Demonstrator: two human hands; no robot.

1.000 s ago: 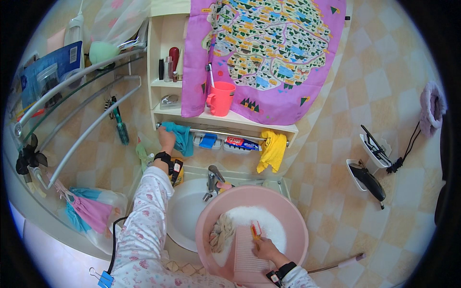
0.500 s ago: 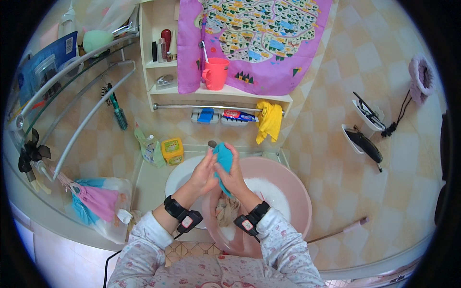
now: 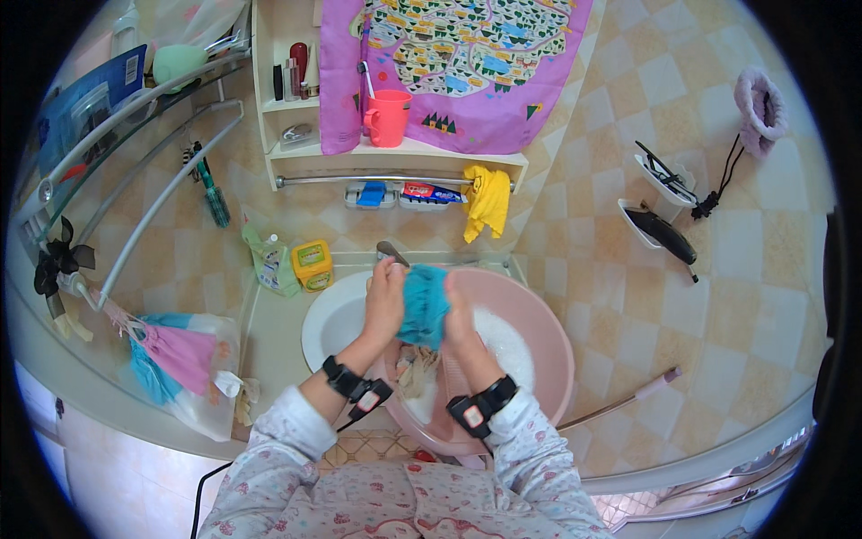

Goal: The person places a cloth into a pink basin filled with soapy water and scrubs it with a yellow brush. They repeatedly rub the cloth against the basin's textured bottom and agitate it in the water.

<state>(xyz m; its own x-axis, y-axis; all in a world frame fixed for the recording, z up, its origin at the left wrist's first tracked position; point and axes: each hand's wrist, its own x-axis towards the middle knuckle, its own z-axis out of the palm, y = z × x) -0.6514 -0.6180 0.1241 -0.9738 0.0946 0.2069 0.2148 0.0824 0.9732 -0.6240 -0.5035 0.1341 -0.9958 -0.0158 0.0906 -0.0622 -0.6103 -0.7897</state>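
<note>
A teal cloth (image 3: 425,307) with gathered folds is stretched between my two hands, above the pink basin (image 3: 558,359). My left hand (image 3: 384,304) is closed on its left edge. On the opposite edge, the fingers of my right hand (image 3: 459,310) are closed too, partly hidden behind the cloth. Below, a wet beige cloth (image 3: 416,368) lies in the basin's left part, beside a ridged washboard-like slope. White suds (image 3: 505,340) fill much of the basin's right side.
The basin overlaps a white sink (image 3: 330,323) with a metal tap (image 3: 390,252) behind my left hand. A yellow tub (image 3: 312,266) and a green soap pouch (image 3: 269,262) stand back left. A yellow cloth (image 3: 487,202) hangs from the shelf rail. Bags (image 3: 180,355) hang at left.
My hands have moved apart, from pressed together around the bunched teal cloth to holding it spread out between them. The whole view has shifted slightly.
</note>
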